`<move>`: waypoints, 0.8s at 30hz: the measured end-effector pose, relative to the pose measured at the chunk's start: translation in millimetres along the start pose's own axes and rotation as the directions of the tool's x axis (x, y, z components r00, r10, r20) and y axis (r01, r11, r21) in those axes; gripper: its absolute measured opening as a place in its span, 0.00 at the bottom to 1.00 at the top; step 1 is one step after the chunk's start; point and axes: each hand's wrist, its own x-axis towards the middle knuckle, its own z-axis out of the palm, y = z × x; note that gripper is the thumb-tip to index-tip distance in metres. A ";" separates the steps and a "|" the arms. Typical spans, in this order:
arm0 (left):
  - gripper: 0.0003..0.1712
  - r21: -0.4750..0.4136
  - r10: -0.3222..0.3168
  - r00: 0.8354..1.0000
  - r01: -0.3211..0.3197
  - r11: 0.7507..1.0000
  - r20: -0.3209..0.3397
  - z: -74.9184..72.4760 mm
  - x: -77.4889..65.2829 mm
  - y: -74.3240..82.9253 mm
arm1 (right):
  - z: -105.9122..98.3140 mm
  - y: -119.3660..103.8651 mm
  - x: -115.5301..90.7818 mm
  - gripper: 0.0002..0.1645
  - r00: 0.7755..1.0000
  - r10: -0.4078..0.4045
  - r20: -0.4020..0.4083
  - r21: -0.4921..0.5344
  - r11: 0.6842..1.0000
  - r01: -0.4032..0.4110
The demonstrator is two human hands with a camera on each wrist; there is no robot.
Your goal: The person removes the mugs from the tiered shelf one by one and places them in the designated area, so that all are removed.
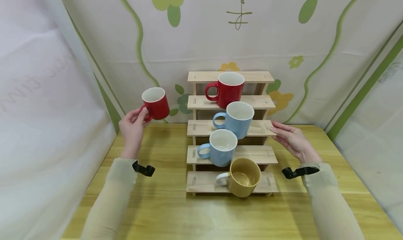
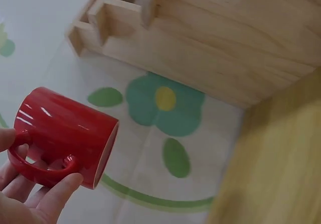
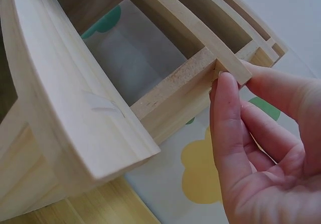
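Observation:
My left hand grips a red mug by its handle, in the air left of a stepped wooden rack. The left wrist view shows the held mug with fingers around its handle. On the right, my right hand pinches the end of the rack's middle shelf between thumb and finger, seen close in the right wrist view at the shelf end. Another red mug stands on the shelf below the top one. Two light blue mugs sit on the shelves beneath it.
A yellow mug with a white handle stands on the lowest shelf. The rack rests on a wooden table. Behind it hangs a white cloth with printed flowers, and more cloth closes off both sides.

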 end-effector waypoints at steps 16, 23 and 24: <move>0.18 -0.029 -0.139 0.973 0.137 0.990 -0.185 3.4 -22.3 -89.8 | 0.5 -1.5 0.2 0.16 1.000 -0.001 0.005 0.008 1.000 0.001; 0.20 -0.101 -0.251 0.951 0.236 0.966 -0.183 11.3 -31.7 -111.2 | 0.8 -1.2 -0.7 0.16 1.000 0.013 0.003 0.017 1.000 -0.013; 0.19 -0.107 -0.252 0.950 0.236 0.966 -0.183 12.9 -32.6 -113.5 | 1.0 -1.2 -0.8 0.16 1.000 0.011 0.003 0.017 1.000 -0.012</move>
